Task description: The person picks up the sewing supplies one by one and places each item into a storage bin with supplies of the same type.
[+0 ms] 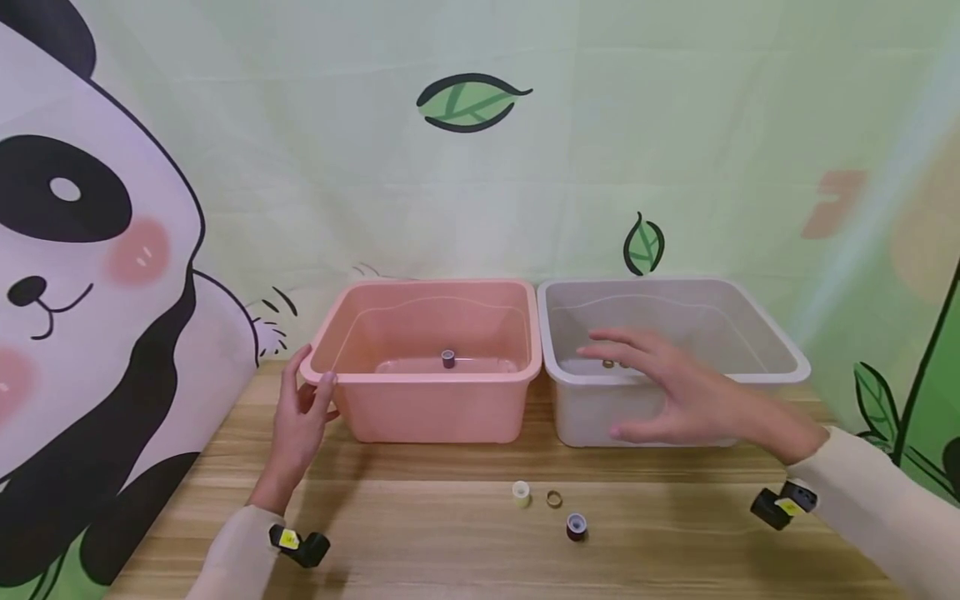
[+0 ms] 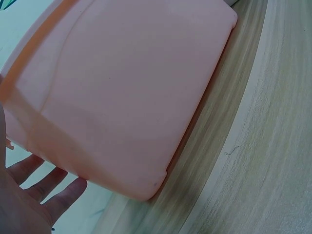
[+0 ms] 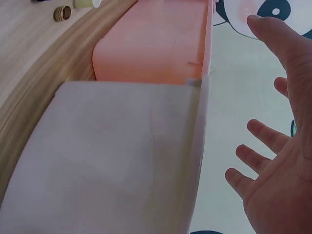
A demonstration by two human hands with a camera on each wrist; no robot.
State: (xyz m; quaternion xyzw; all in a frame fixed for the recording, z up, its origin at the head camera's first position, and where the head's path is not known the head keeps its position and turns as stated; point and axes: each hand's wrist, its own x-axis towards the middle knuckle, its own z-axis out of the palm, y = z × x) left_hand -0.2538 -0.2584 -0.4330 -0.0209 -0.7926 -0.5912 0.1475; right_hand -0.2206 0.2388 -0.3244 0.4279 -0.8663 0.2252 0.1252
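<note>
At the left front corner of the pink plastic bin (image 1: 435, 408), my left hand (image 1: 296, 421) grips the rim, thumb at the front and fingers along the outer side. In the left wrist view, fingertips (image 2: 73, 192) touch the bin's side wall. My right hand (image 1: 675, 392) hovers over the front rim of the grey plastic bin (image 1: 600, 417), fingers spread and holding nothing. A small dark hollow cylinder (image 1: 448, 358) stands inside the pink bin. Small brass rings (image 1: 607, 363) lie in the grey bin, partly hidden by my right hand.
Before the bins, a pale hollow cylinder (image 1: 521, 493), a ridged brass ring (image 3: 62, 13) and another dark hollow cylinder (image 1: 576, 526) sit on the wooden table (image 1: 420, 533). The bins stand side by side against a printed backdrop (image 1: 315, 167).
</note>
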